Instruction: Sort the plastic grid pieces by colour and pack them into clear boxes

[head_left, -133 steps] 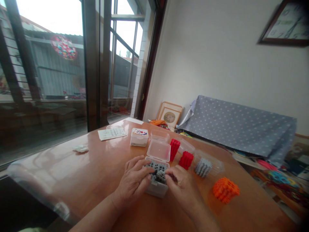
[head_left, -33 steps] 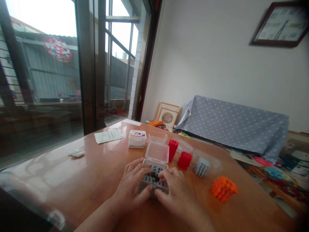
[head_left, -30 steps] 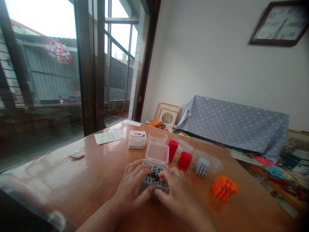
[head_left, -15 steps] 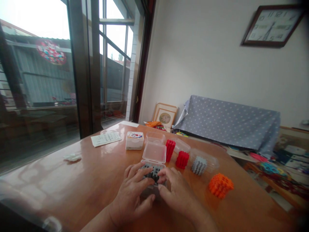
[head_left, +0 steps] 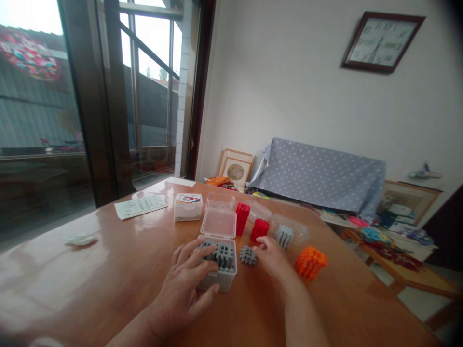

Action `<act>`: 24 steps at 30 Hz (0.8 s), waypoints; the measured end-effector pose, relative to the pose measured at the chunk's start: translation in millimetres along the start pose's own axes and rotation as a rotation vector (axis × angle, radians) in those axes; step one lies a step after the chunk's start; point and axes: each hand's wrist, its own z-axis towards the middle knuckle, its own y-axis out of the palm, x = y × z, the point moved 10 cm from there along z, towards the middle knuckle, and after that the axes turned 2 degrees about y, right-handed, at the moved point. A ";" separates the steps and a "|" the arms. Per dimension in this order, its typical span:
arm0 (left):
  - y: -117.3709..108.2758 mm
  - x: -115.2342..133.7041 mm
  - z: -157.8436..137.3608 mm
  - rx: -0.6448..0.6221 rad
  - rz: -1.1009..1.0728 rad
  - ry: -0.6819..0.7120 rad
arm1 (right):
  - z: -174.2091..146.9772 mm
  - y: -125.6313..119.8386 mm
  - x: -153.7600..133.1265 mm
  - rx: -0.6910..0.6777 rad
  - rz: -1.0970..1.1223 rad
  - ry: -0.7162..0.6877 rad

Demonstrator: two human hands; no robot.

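Observation:
An open clear plastic box stands before me, packed with dark grey interlocking blocks. My left hand lies over the box's left side, fingers stretched across the blocks and thumb apart at the front. To the right of the box, a grey block cluster sits at table level. My right hand is at its right edge, thumb and fingertips curled close against it; the exact contact is hard to see. Behind that hand are a red block stack and a light grey block stack.
A taller red block stack stands beside the raised lid. An orange block stack is at right. Clear containers lie behind the stacks. A closed white box, paper sheets and a crumpled wrapper are leftward.
My right hand has moved from the box to the table on its right, where a grey block cluster now sits. My left hand stays over the box. The view has turned slightly right.

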 end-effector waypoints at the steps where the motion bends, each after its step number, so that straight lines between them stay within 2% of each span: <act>1: -0.1 -0.2 -0.1 0.003 0.000 0.001 | 0.9 4.9 4.4 -0.017 -0.025 0.008; 8: -1.7 -0.8 -1.6 0.038 -0.006 0.001 | 3.4 27.0 18.5 -0.107 -0.113 0.035; 16: -0.7 -1.6 -2.1 0.031 -0.022 0.009 | 5.4 22.8 20.4 -0.050 -0.056 0.021; 24: -0.5 -1.1 -1.2 0.019 -0.033 -0.007 | 3.8 18.7 12.6 -0.025 0.130 -0.004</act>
